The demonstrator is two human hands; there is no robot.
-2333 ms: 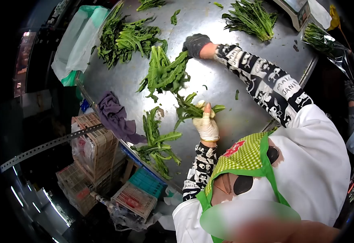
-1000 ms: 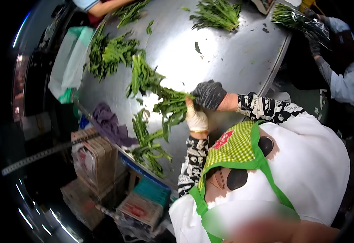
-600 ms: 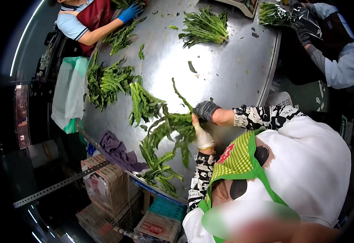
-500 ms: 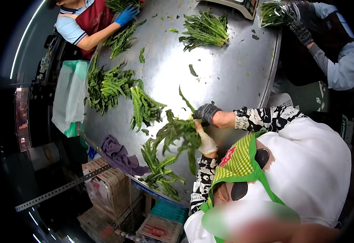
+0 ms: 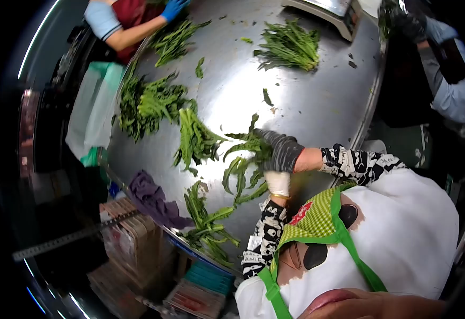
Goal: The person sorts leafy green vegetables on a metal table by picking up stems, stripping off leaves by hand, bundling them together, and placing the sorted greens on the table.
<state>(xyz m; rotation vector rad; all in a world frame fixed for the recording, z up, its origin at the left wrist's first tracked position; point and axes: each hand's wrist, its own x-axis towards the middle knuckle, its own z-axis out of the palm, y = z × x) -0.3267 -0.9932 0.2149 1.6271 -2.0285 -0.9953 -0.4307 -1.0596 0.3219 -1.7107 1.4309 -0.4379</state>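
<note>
My right hand [image 5: 281,150], in a dark grey knit glove, is closed over a small bunch of long-leaved greens [image 5: 243,154]. Its fingers are slightly smeared by motion. Just below, my left hand [image 5: 278,182], in a white glove, is closed at the same bunch, its fingertips hidden behind the stems and the grey glove. Leaves hang from the hands toward the left, above the metal table [image 5: 232,101]. Nearest to them lie a bundle of pale-stemmed greens [image 5: 196,139] on the left and loose stalks [image 5: 208,226] at the near edge.
Other greens [image 5: 155,106] lie along the left side, and a bunch [image 5: 291,47] lies near the scale [image 5: 328,13]. A purple cloth [image 5: 155,199] hangs at the table edge above crates [image 5: 131,228]. Co-workers stand at left, with a blue glove [image 5: 175,8], and right [image 5: 453,80].
The view has shifted slightly. My right hand has come over the bunch and closer to my left hand, covering the stems. The leaves now hang higher and more compactly.
</note>
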